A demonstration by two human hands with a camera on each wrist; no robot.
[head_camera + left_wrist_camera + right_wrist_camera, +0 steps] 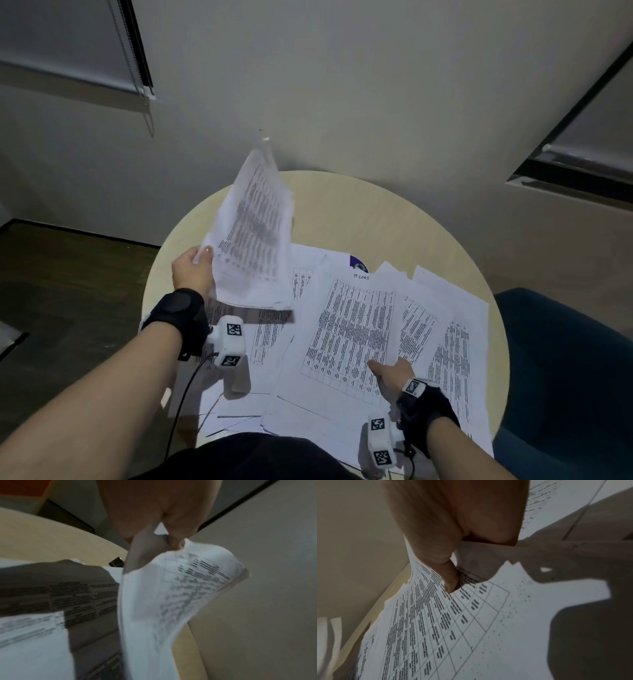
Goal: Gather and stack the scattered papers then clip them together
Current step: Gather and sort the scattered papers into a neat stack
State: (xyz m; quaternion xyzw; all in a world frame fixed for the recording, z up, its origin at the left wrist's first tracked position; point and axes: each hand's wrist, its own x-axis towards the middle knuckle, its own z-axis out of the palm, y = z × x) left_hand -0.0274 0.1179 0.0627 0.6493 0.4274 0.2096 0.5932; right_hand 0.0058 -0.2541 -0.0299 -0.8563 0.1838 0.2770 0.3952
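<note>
Overhead, the left hand pinches a small sheaf of printed sheets by one corner, lifted clear of the round tabletop and blurred. Meanwhile the right hand grips the near edge of a table-printed page headed "IT LOGS", thumb on top and fingers under the sheet. More loose papers lie overlapping across the tabletop, beside a dark blue chair.
</note>
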